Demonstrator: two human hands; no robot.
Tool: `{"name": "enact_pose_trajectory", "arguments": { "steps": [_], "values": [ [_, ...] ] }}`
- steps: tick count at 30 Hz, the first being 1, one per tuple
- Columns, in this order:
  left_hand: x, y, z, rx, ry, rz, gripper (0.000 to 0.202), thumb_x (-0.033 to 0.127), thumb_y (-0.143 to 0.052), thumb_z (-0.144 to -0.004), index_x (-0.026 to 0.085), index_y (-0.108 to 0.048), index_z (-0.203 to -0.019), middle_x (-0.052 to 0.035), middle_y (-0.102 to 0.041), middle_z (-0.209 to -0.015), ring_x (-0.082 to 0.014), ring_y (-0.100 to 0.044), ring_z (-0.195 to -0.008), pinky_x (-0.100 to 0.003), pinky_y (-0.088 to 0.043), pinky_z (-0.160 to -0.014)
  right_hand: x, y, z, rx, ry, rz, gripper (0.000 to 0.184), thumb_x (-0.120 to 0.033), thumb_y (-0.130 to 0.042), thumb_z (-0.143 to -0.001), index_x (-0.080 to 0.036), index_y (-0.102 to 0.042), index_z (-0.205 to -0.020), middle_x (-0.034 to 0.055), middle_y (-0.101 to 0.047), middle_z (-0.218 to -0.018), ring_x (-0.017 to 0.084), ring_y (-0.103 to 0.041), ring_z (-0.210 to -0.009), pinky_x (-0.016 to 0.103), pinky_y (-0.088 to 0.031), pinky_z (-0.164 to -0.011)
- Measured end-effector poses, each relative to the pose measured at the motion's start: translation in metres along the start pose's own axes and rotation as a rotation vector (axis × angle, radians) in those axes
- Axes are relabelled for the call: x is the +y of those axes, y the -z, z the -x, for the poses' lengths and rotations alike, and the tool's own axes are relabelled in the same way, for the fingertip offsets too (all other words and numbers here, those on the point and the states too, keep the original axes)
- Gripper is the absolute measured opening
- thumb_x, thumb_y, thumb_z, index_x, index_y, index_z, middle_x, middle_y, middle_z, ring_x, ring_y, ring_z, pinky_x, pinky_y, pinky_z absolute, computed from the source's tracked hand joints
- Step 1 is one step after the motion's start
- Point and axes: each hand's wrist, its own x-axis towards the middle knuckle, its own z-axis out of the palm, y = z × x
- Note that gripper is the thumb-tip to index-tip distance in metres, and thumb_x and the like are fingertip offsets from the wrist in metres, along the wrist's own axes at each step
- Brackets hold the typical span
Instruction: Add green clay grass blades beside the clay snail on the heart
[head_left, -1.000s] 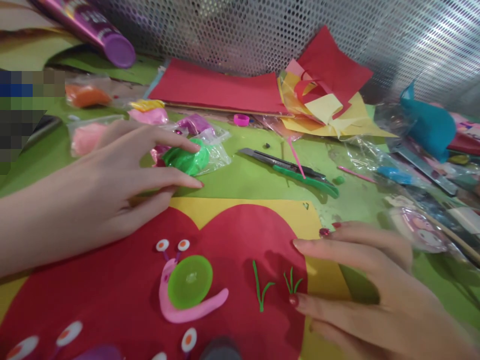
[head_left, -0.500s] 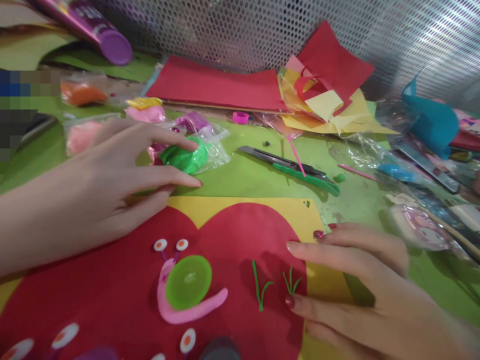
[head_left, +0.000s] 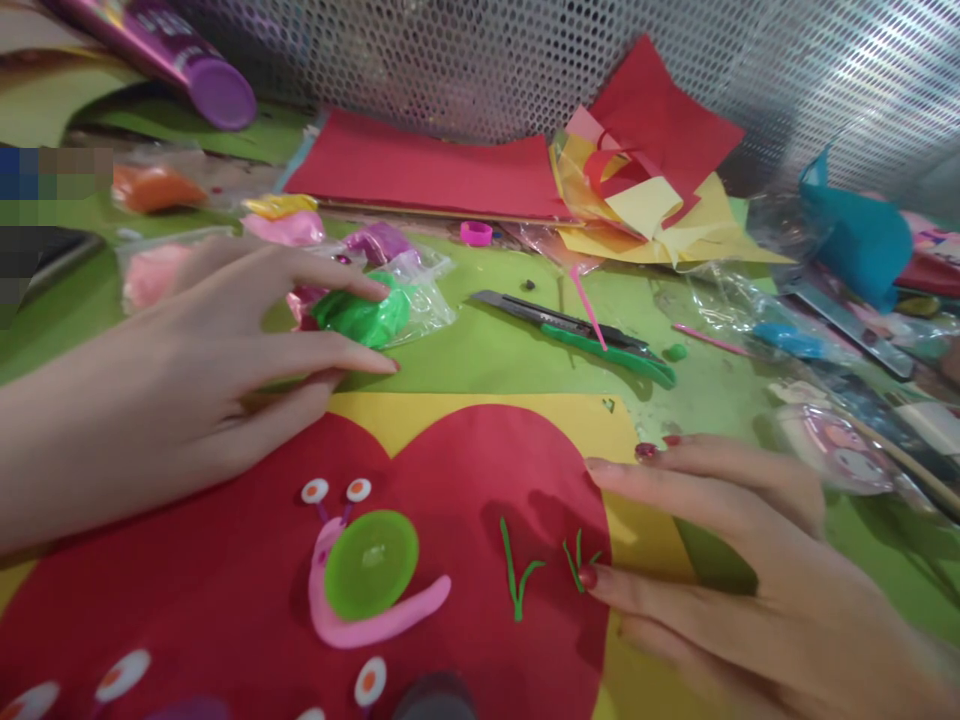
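A red paper heart (head_left: 480, 480) on a yellow sheet (head_left: 645, 580) carries a pink clay snail (head_left: 352, 628) with a lime-green disc shell (head_left: 373, 565). Right of it are thin green clay grass blades (head_left: 514, 580) and a smaller green tuft (head_left: 576, 562). My right hand (head_left: 720, 560) has its fingers spread; the thumb's red nail touches the smaller tuft, and the index fingertip rests near the heart's right edge. My left hand (head_left: 225, 340) lies with fingers apart, its fingertips at a bag of green clay (head_left: 367, 312); nothing is gripped.
A utility knife (head_left: 562, 320) with a green-edged handle lies beyond the sheet. Behind are red paper (head_left: 427, 165), paper scraps (head_left: 652, 210) and a perforated metal panel (head_left: 450, 60). Bagged orange clay (head_left: 157, 188) is at left; a pink-and-white case (head_left: 836, 450) sits at right.
My right thumb has shifted slightly up and right onto the small grass tuft, and the index finger has lifted a little upward. My left hand stays about where it was.
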Motion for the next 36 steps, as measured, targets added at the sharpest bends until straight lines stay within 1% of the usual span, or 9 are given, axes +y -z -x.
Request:
{"name": "enact_pose_trajectory", "arguments": {
  "steps": [4,11,14,17,21,27,31,34,36],
  "values": [
    [0.0001,-0.0014,0.0002,0.002,-0.008,0.006,0.024,0.033,-0.044,-0.091,0.033,-0.066,-0.1,0.0047,-0.046,-0.129,-0.0271,-0.047,-0.112,-0.055,-0.041,-0.093,0.0007,0.0017,-0.0029,0.018,0.021,-0.004,0.023,-0.02,-0.052,-0.088,-0.03,-0.068,-0.101,-0.0014,-0.04,-0.138,0.022,-0.036,-0.121,0.037,-0.036,-0.106],
    [-0.0006,-0.0002,0.0016,-0.012,0.017,0.008,0.027,0.035,-0.042,-0.091,0.034,-0.067,-0.099,0.0063,-0.044,-0.132,-0.026,-0.047,-0.113,-0.053,-0.039,-0.097,0.0001,-0.0005,0.0011,0.026,-0.045,-0.034,0.025,-0.018,-0.051,-0.089,-0.031,-0.068,-0.102,-0.0062,-0.039,-0.141,0.024,-0.037,-0.121,0.038,-0.035,-0.106],
    [-0.0004,0.0,0.0011,-0.009,0.013,0.011,0.026,0.035,-0.042,-0.091,0.034,-0.066,-0.1,0.0061,-0.044,-0.131,-0.0269,-0.047,-0.113,-0.055,-0.04,-0.096,0.0005,0.0016,0.0032,0.02,-0.041,-0.02,0.025,-0.02,-0.053,-0.088,-0.032,-0.067,-0.105,-0.0057,-0.038,-0.142,0.025,-0.039,-0.121,0.038,-0.037,-0.105],
    [0.0001,-0.0003,0.0005,-0.003,0.0,0.017,0.025,0.033,-0.042,-0.092,0.033,-0.066,-0.1,0.0051,-0.045,-0.13,-0.0267,-0.047,-0.112,-0.054,-0.04,-0.095,0.0001,0.0016,0.0035,-0.003,-0.032,-0.007,0.026,-0.019,-0.054,-0.087,-0.032,-0.067,-0.105,-0.0057,-0.039,-0.141,0.026,-0.039,-0.121,0.038,-0.037,-0.105],
    [0.0004,0.0001,0.0007,-0.021,0.025,0.015,0.025,0.034,-0.042,-0.092,0.035,-0.065,-0.101,0.0065,-0.045,-0.132,-0.0279,-0.046,-0.116,-0.055,-0.039,-0.096,-0.0006,-0.0005,0.0032,0.026,-0.082,-0.031,0.025,-0.019,-0.052,-0.089,-0.032,-0.068,-0.104,-0.0082,-0.039,-0.142,0.026,-0.039,-0.12,0.039,-0.038,-0.104],
    [0.0005,0.0012,0.0017,-0.02,0.02,0.011,0.025,0.033,-0.042,-0.092,0.035,-0.065,-0.101,0.0068,-0.044,-0.132,-0.0276,-0.046,-0.116,-0.055,-0.038,-0.097,-0.0002,-0.0006,0.005,0.013,-0.051,-0.021,0.026,-0.018,-0.053,-0.088,-0.031,-0.067,-0.105,-0.0049,-0.04,-0.141,0.026,-0.04,-0.12,0.04,-0.04,-0.103],
    [0.0012,0.0003,0.0017,-0.026,0.025,0.006,0.026,0.034,-0.042,-0.092,0.034,-0.067,-0.1,0.007,-0.044,-0.133,-0.0262,-0.046,-0.116,-0.053,-0.038,-0.099,-0.0018,-0.0017,0.0035,0.049,-0.057,-0.045,0.024,-0.017,-0.051,-0.089,-0.029,-0.067,-0.103,-0.0033,-0.042,-0.138,0.026,-0.04,-0.119,0.041,-0.04,-0.102],
    [0.002,0.0002,0.0011,-0.022,0.027,0.005,0.03,0.036,-0.039,-0.093,0.031,-0.068,-0.098,0.0079,-0.044,-0.131,-0.0245,-0.046,-0.115,-0.052,-0.036,-0.102,-0.0027,-0.0011,0.001,0.085,-0.07,-0.054,0.026,-0.012,-0.05,-0.088,-0.026,-0.069,-0.098,-0.0011,-0.048,-0.132,0.024,-0.042,-0.117,0.038,-0.039,-0.102],
    [0.0022,0.0004,0.0004,-0.023,0.034,0.008,0.032,0.036,-0.038,-0.094,0.03,-0.068,-0.098,0.0082,-0.043,-0.131,-0.0244,-0.045,-0.115,-0.052,-0.036,-0.102,-0.0026,-0.0001,0.0,0.058,-0.062,-0.063,0.028,-0.01,-0.049,-0.087,-0.024,-0.069,-0.1,-0.0008,-0.047,-0.133,0.024,-0.041,-0.117,0.037,-0.037,-0.103]
  ]
}}
